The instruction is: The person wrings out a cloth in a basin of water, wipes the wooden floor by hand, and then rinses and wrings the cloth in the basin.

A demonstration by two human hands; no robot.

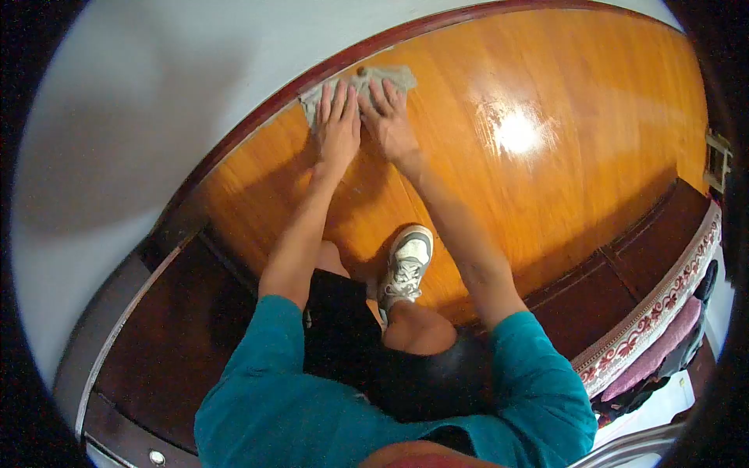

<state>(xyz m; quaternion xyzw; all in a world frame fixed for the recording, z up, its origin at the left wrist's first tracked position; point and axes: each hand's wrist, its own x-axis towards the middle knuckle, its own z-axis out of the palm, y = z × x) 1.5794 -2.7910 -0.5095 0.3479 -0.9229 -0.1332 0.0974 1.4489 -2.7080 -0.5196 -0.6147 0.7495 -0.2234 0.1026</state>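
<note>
Both hands: the left hand (338, 139) and the right hand (390, 134) are lying palm-down, side by side, on the cloth (400, 76).
Grip: the fingers of each hand are reaching out nearly straight, a little apart, and are flattening onto the cloth from above; neither grip is closing round it, and no fold is showing between finger and thumb.
Cloth: it is lying on the wooden floor (593, 86), ahead of the person, directly under the fingers.
Nearer hand: both are touching it, so neither is nearer overall; the left hand is covering the part towards the left end, the right hand the part towards the right end.
Long axis: the cloth is running crosswise to the left forearm (306, 226) and the right forearm (462, 234), its right end pointing right and slightly away from the person.
Cloth ends: the left end is sitting at or just beside the red trim (437, 22), contact being hard to tell, and is drooping back towards the person; the right end is standing farther off from that trim.
Dark spot: something small and dark (361, 71) is showing at the cloth's far edge, between the hands; what it is, I cannot tell.
Shoe: the pale shoe (408, 261) is resting on the floor, nearer the body, apart from the cloth.
</note>
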